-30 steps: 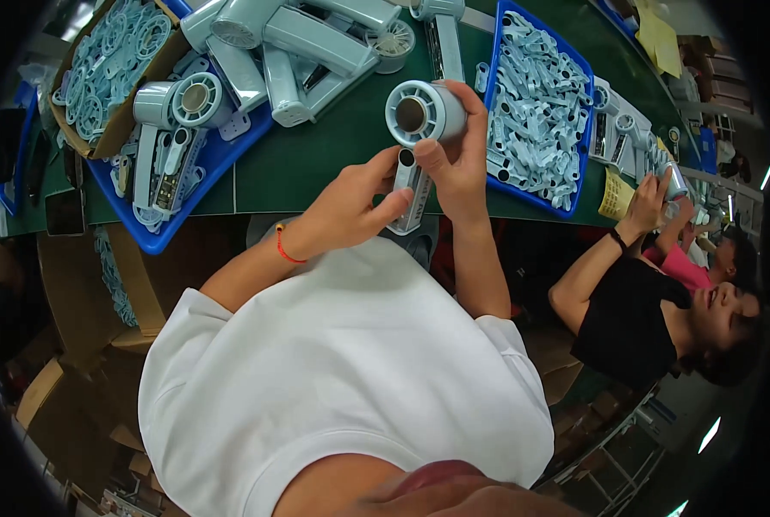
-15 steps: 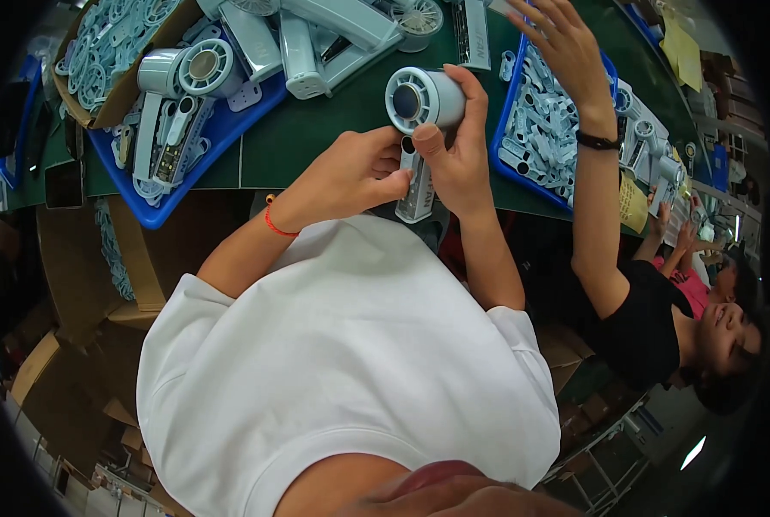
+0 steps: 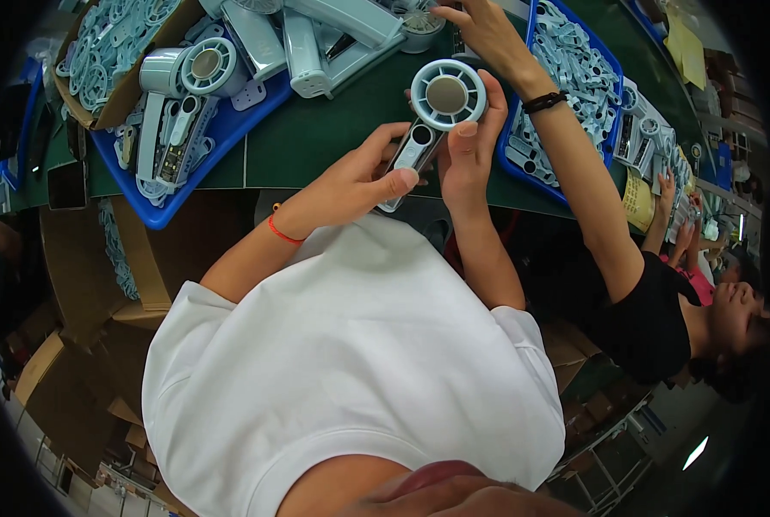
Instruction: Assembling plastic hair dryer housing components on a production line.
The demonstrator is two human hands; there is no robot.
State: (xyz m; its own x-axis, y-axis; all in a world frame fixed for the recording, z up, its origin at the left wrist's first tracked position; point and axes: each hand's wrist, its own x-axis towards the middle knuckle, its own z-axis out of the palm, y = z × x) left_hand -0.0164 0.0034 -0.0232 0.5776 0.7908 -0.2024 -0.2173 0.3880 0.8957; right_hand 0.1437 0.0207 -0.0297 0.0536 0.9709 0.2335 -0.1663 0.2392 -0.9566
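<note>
A pale blue handheld fan (image 3: 421, 138) is held between my two hands, tilted, its round head with a metal centre disc facing up. My left hand (image 3: 361, 177) is closed around the handle, the thumb lying along its face. My right hand (image 3: 468, 162) grips the round head from the right, thumb near the rim and fingers behind it. The lower end of the handle points toward my white shirt. Part of the handle is hidden by my left fingers.
Ahead lie several fan bodies (image 3: 303, 65). A blue tray (image 3: 187, 185) with fan parts and a cardboard box (image 3: 139, 82) of light blue pieces stand left. On the right, a co-worker's arm (image 3: 566, 142) reaches across a blue bin (image 3: 512, 168) of small parts.
The fan has turned so its round face points more upward, and its head has moved slightly right. The co-worker's hand has moved left and down, near the fan parts ahead of me.
</note>
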